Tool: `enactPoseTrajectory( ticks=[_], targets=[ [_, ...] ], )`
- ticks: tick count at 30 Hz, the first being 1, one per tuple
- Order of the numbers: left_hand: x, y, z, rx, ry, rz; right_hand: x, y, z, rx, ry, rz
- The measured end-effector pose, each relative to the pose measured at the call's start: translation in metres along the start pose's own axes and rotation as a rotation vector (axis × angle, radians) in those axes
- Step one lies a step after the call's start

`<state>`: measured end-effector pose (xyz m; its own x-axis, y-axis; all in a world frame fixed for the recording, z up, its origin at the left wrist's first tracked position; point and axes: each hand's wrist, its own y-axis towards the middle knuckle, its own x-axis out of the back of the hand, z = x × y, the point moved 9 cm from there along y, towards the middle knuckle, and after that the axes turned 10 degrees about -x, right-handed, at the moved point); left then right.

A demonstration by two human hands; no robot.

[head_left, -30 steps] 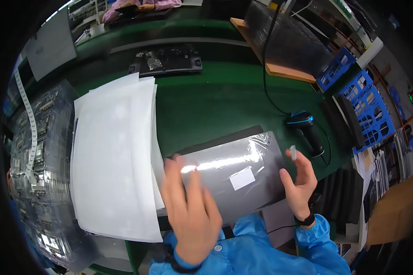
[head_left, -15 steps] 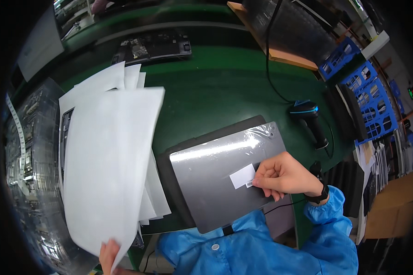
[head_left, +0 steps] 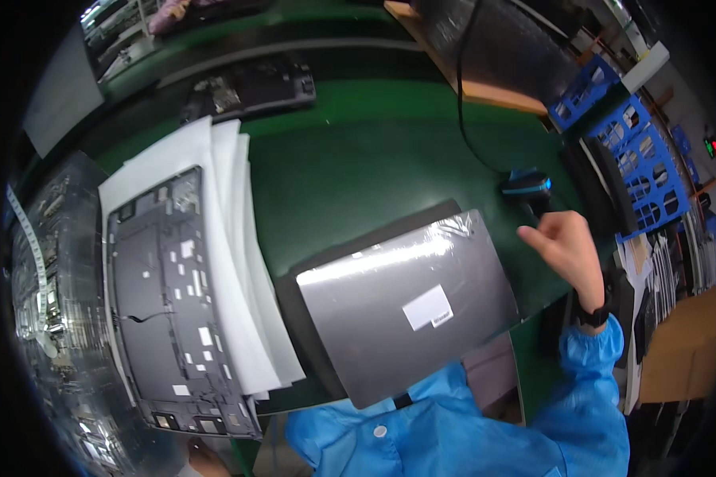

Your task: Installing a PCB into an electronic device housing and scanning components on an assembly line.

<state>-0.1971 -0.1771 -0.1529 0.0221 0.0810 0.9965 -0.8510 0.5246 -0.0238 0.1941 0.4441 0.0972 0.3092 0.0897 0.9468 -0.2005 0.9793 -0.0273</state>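
A closed grey laptop, its lid in clear shiny film, lies on a dark pad in front of me. On the lid sits a white label with a smaller printed sticker at its lower corner. My right hand is over the handle of a black-and-blue barcode scanner, thumb out to the left; the other fingers are hidden and blurred. My left hand shows partly at the lower left edge, below a dark laptop chassis dotted with white stickers. Its fingers are hidden.
White sheets are stacked beneath and beside the chassis. Clear plastic trays of parts stand far left. Another opened device lies at the back. Blue crates and a cardboard box are at right. The scanner's cable hangs down.
My right hand has left the label and moved right to the scanner's handle. The white sheet my left hand held up no longer covers the chassis, which now shows.
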Motion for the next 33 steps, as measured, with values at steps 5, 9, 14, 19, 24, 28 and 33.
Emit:
enactPoseTrajectory(
  ticks=[5,9,14,19,24,28,33],
  targets=[
    [-0.093,0.03,0.048,-0.005,-0.605,-0.09,0.029,0.002,-0.048,0.109,-0.098,-0.271],
    [-0.06,0.044,0.001,-0.136,-0.776,0.115,0.019,0.033,-0.06,0.077,0.094,-0.238],
    [-0.011,0.034,-0.01,-0.145,-0.782,0.054,-0.026,0.025,-0.063,-0.099,0.438,0.362],
    [0.095,-0.045,-0.069,-0.34,-0.795,0.552,-0.005,-0.03,0.002,0.097,0.397,0.565],
    [0.3,-0.024,-0.127,-0.782,-1.033,0.142,-0.004,-0.09,0.042,0.277,0.445,0.664],
    [0.346,0.014,-0.071,-0.552,-0.604,-0.18,-0.008,-0.106,0.052,0.155,0.518,0.721],
    [0.357,0.115,0.025,-0.302,-0.329,-0.411,-0.023,-0.095,0.059,0.224,0.481,0.733]
  ],
)
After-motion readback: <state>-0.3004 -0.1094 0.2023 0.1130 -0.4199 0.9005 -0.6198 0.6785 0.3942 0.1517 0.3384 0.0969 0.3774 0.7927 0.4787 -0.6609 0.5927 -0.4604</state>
